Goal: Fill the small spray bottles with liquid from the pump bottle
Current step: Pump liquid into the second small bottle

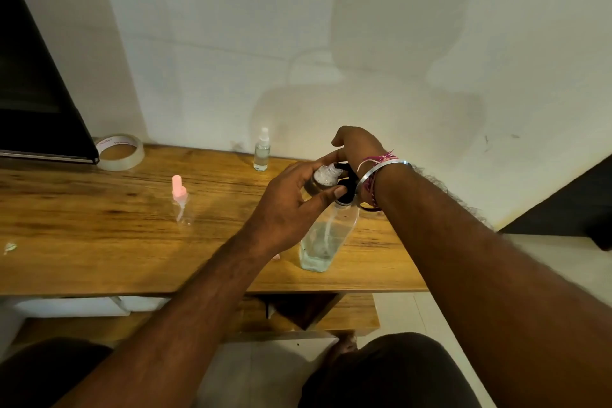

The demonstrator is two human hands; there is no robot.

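Note:
A clear pump bottle (pixel 323 238) with a black pump head stands near the table's front edge, about a third full of clear liquid. My left hand (pixel 291 205) holds a small open spray bottle (pixel 323 175) up against the pump's spout. My right hand (pixel 356 146) rests on top of the black pump head, mostly hiding it. A small clear spray bottle with a pink top (pixel 180 202) stands to the left, apart from my hands. Another small spray bottle with a white top (pixel 261 151) stands at the back by the wall and holds some liquid.
A roll of clear tape (pixel 119 152) lies at the back left of the wooden table (pixel 99 242), beside a dark screen (pixel 36 76). A small white scrap (pixel 9 247) lies at the left edge. A lower shelf (pixel 351 311) sits under the table.

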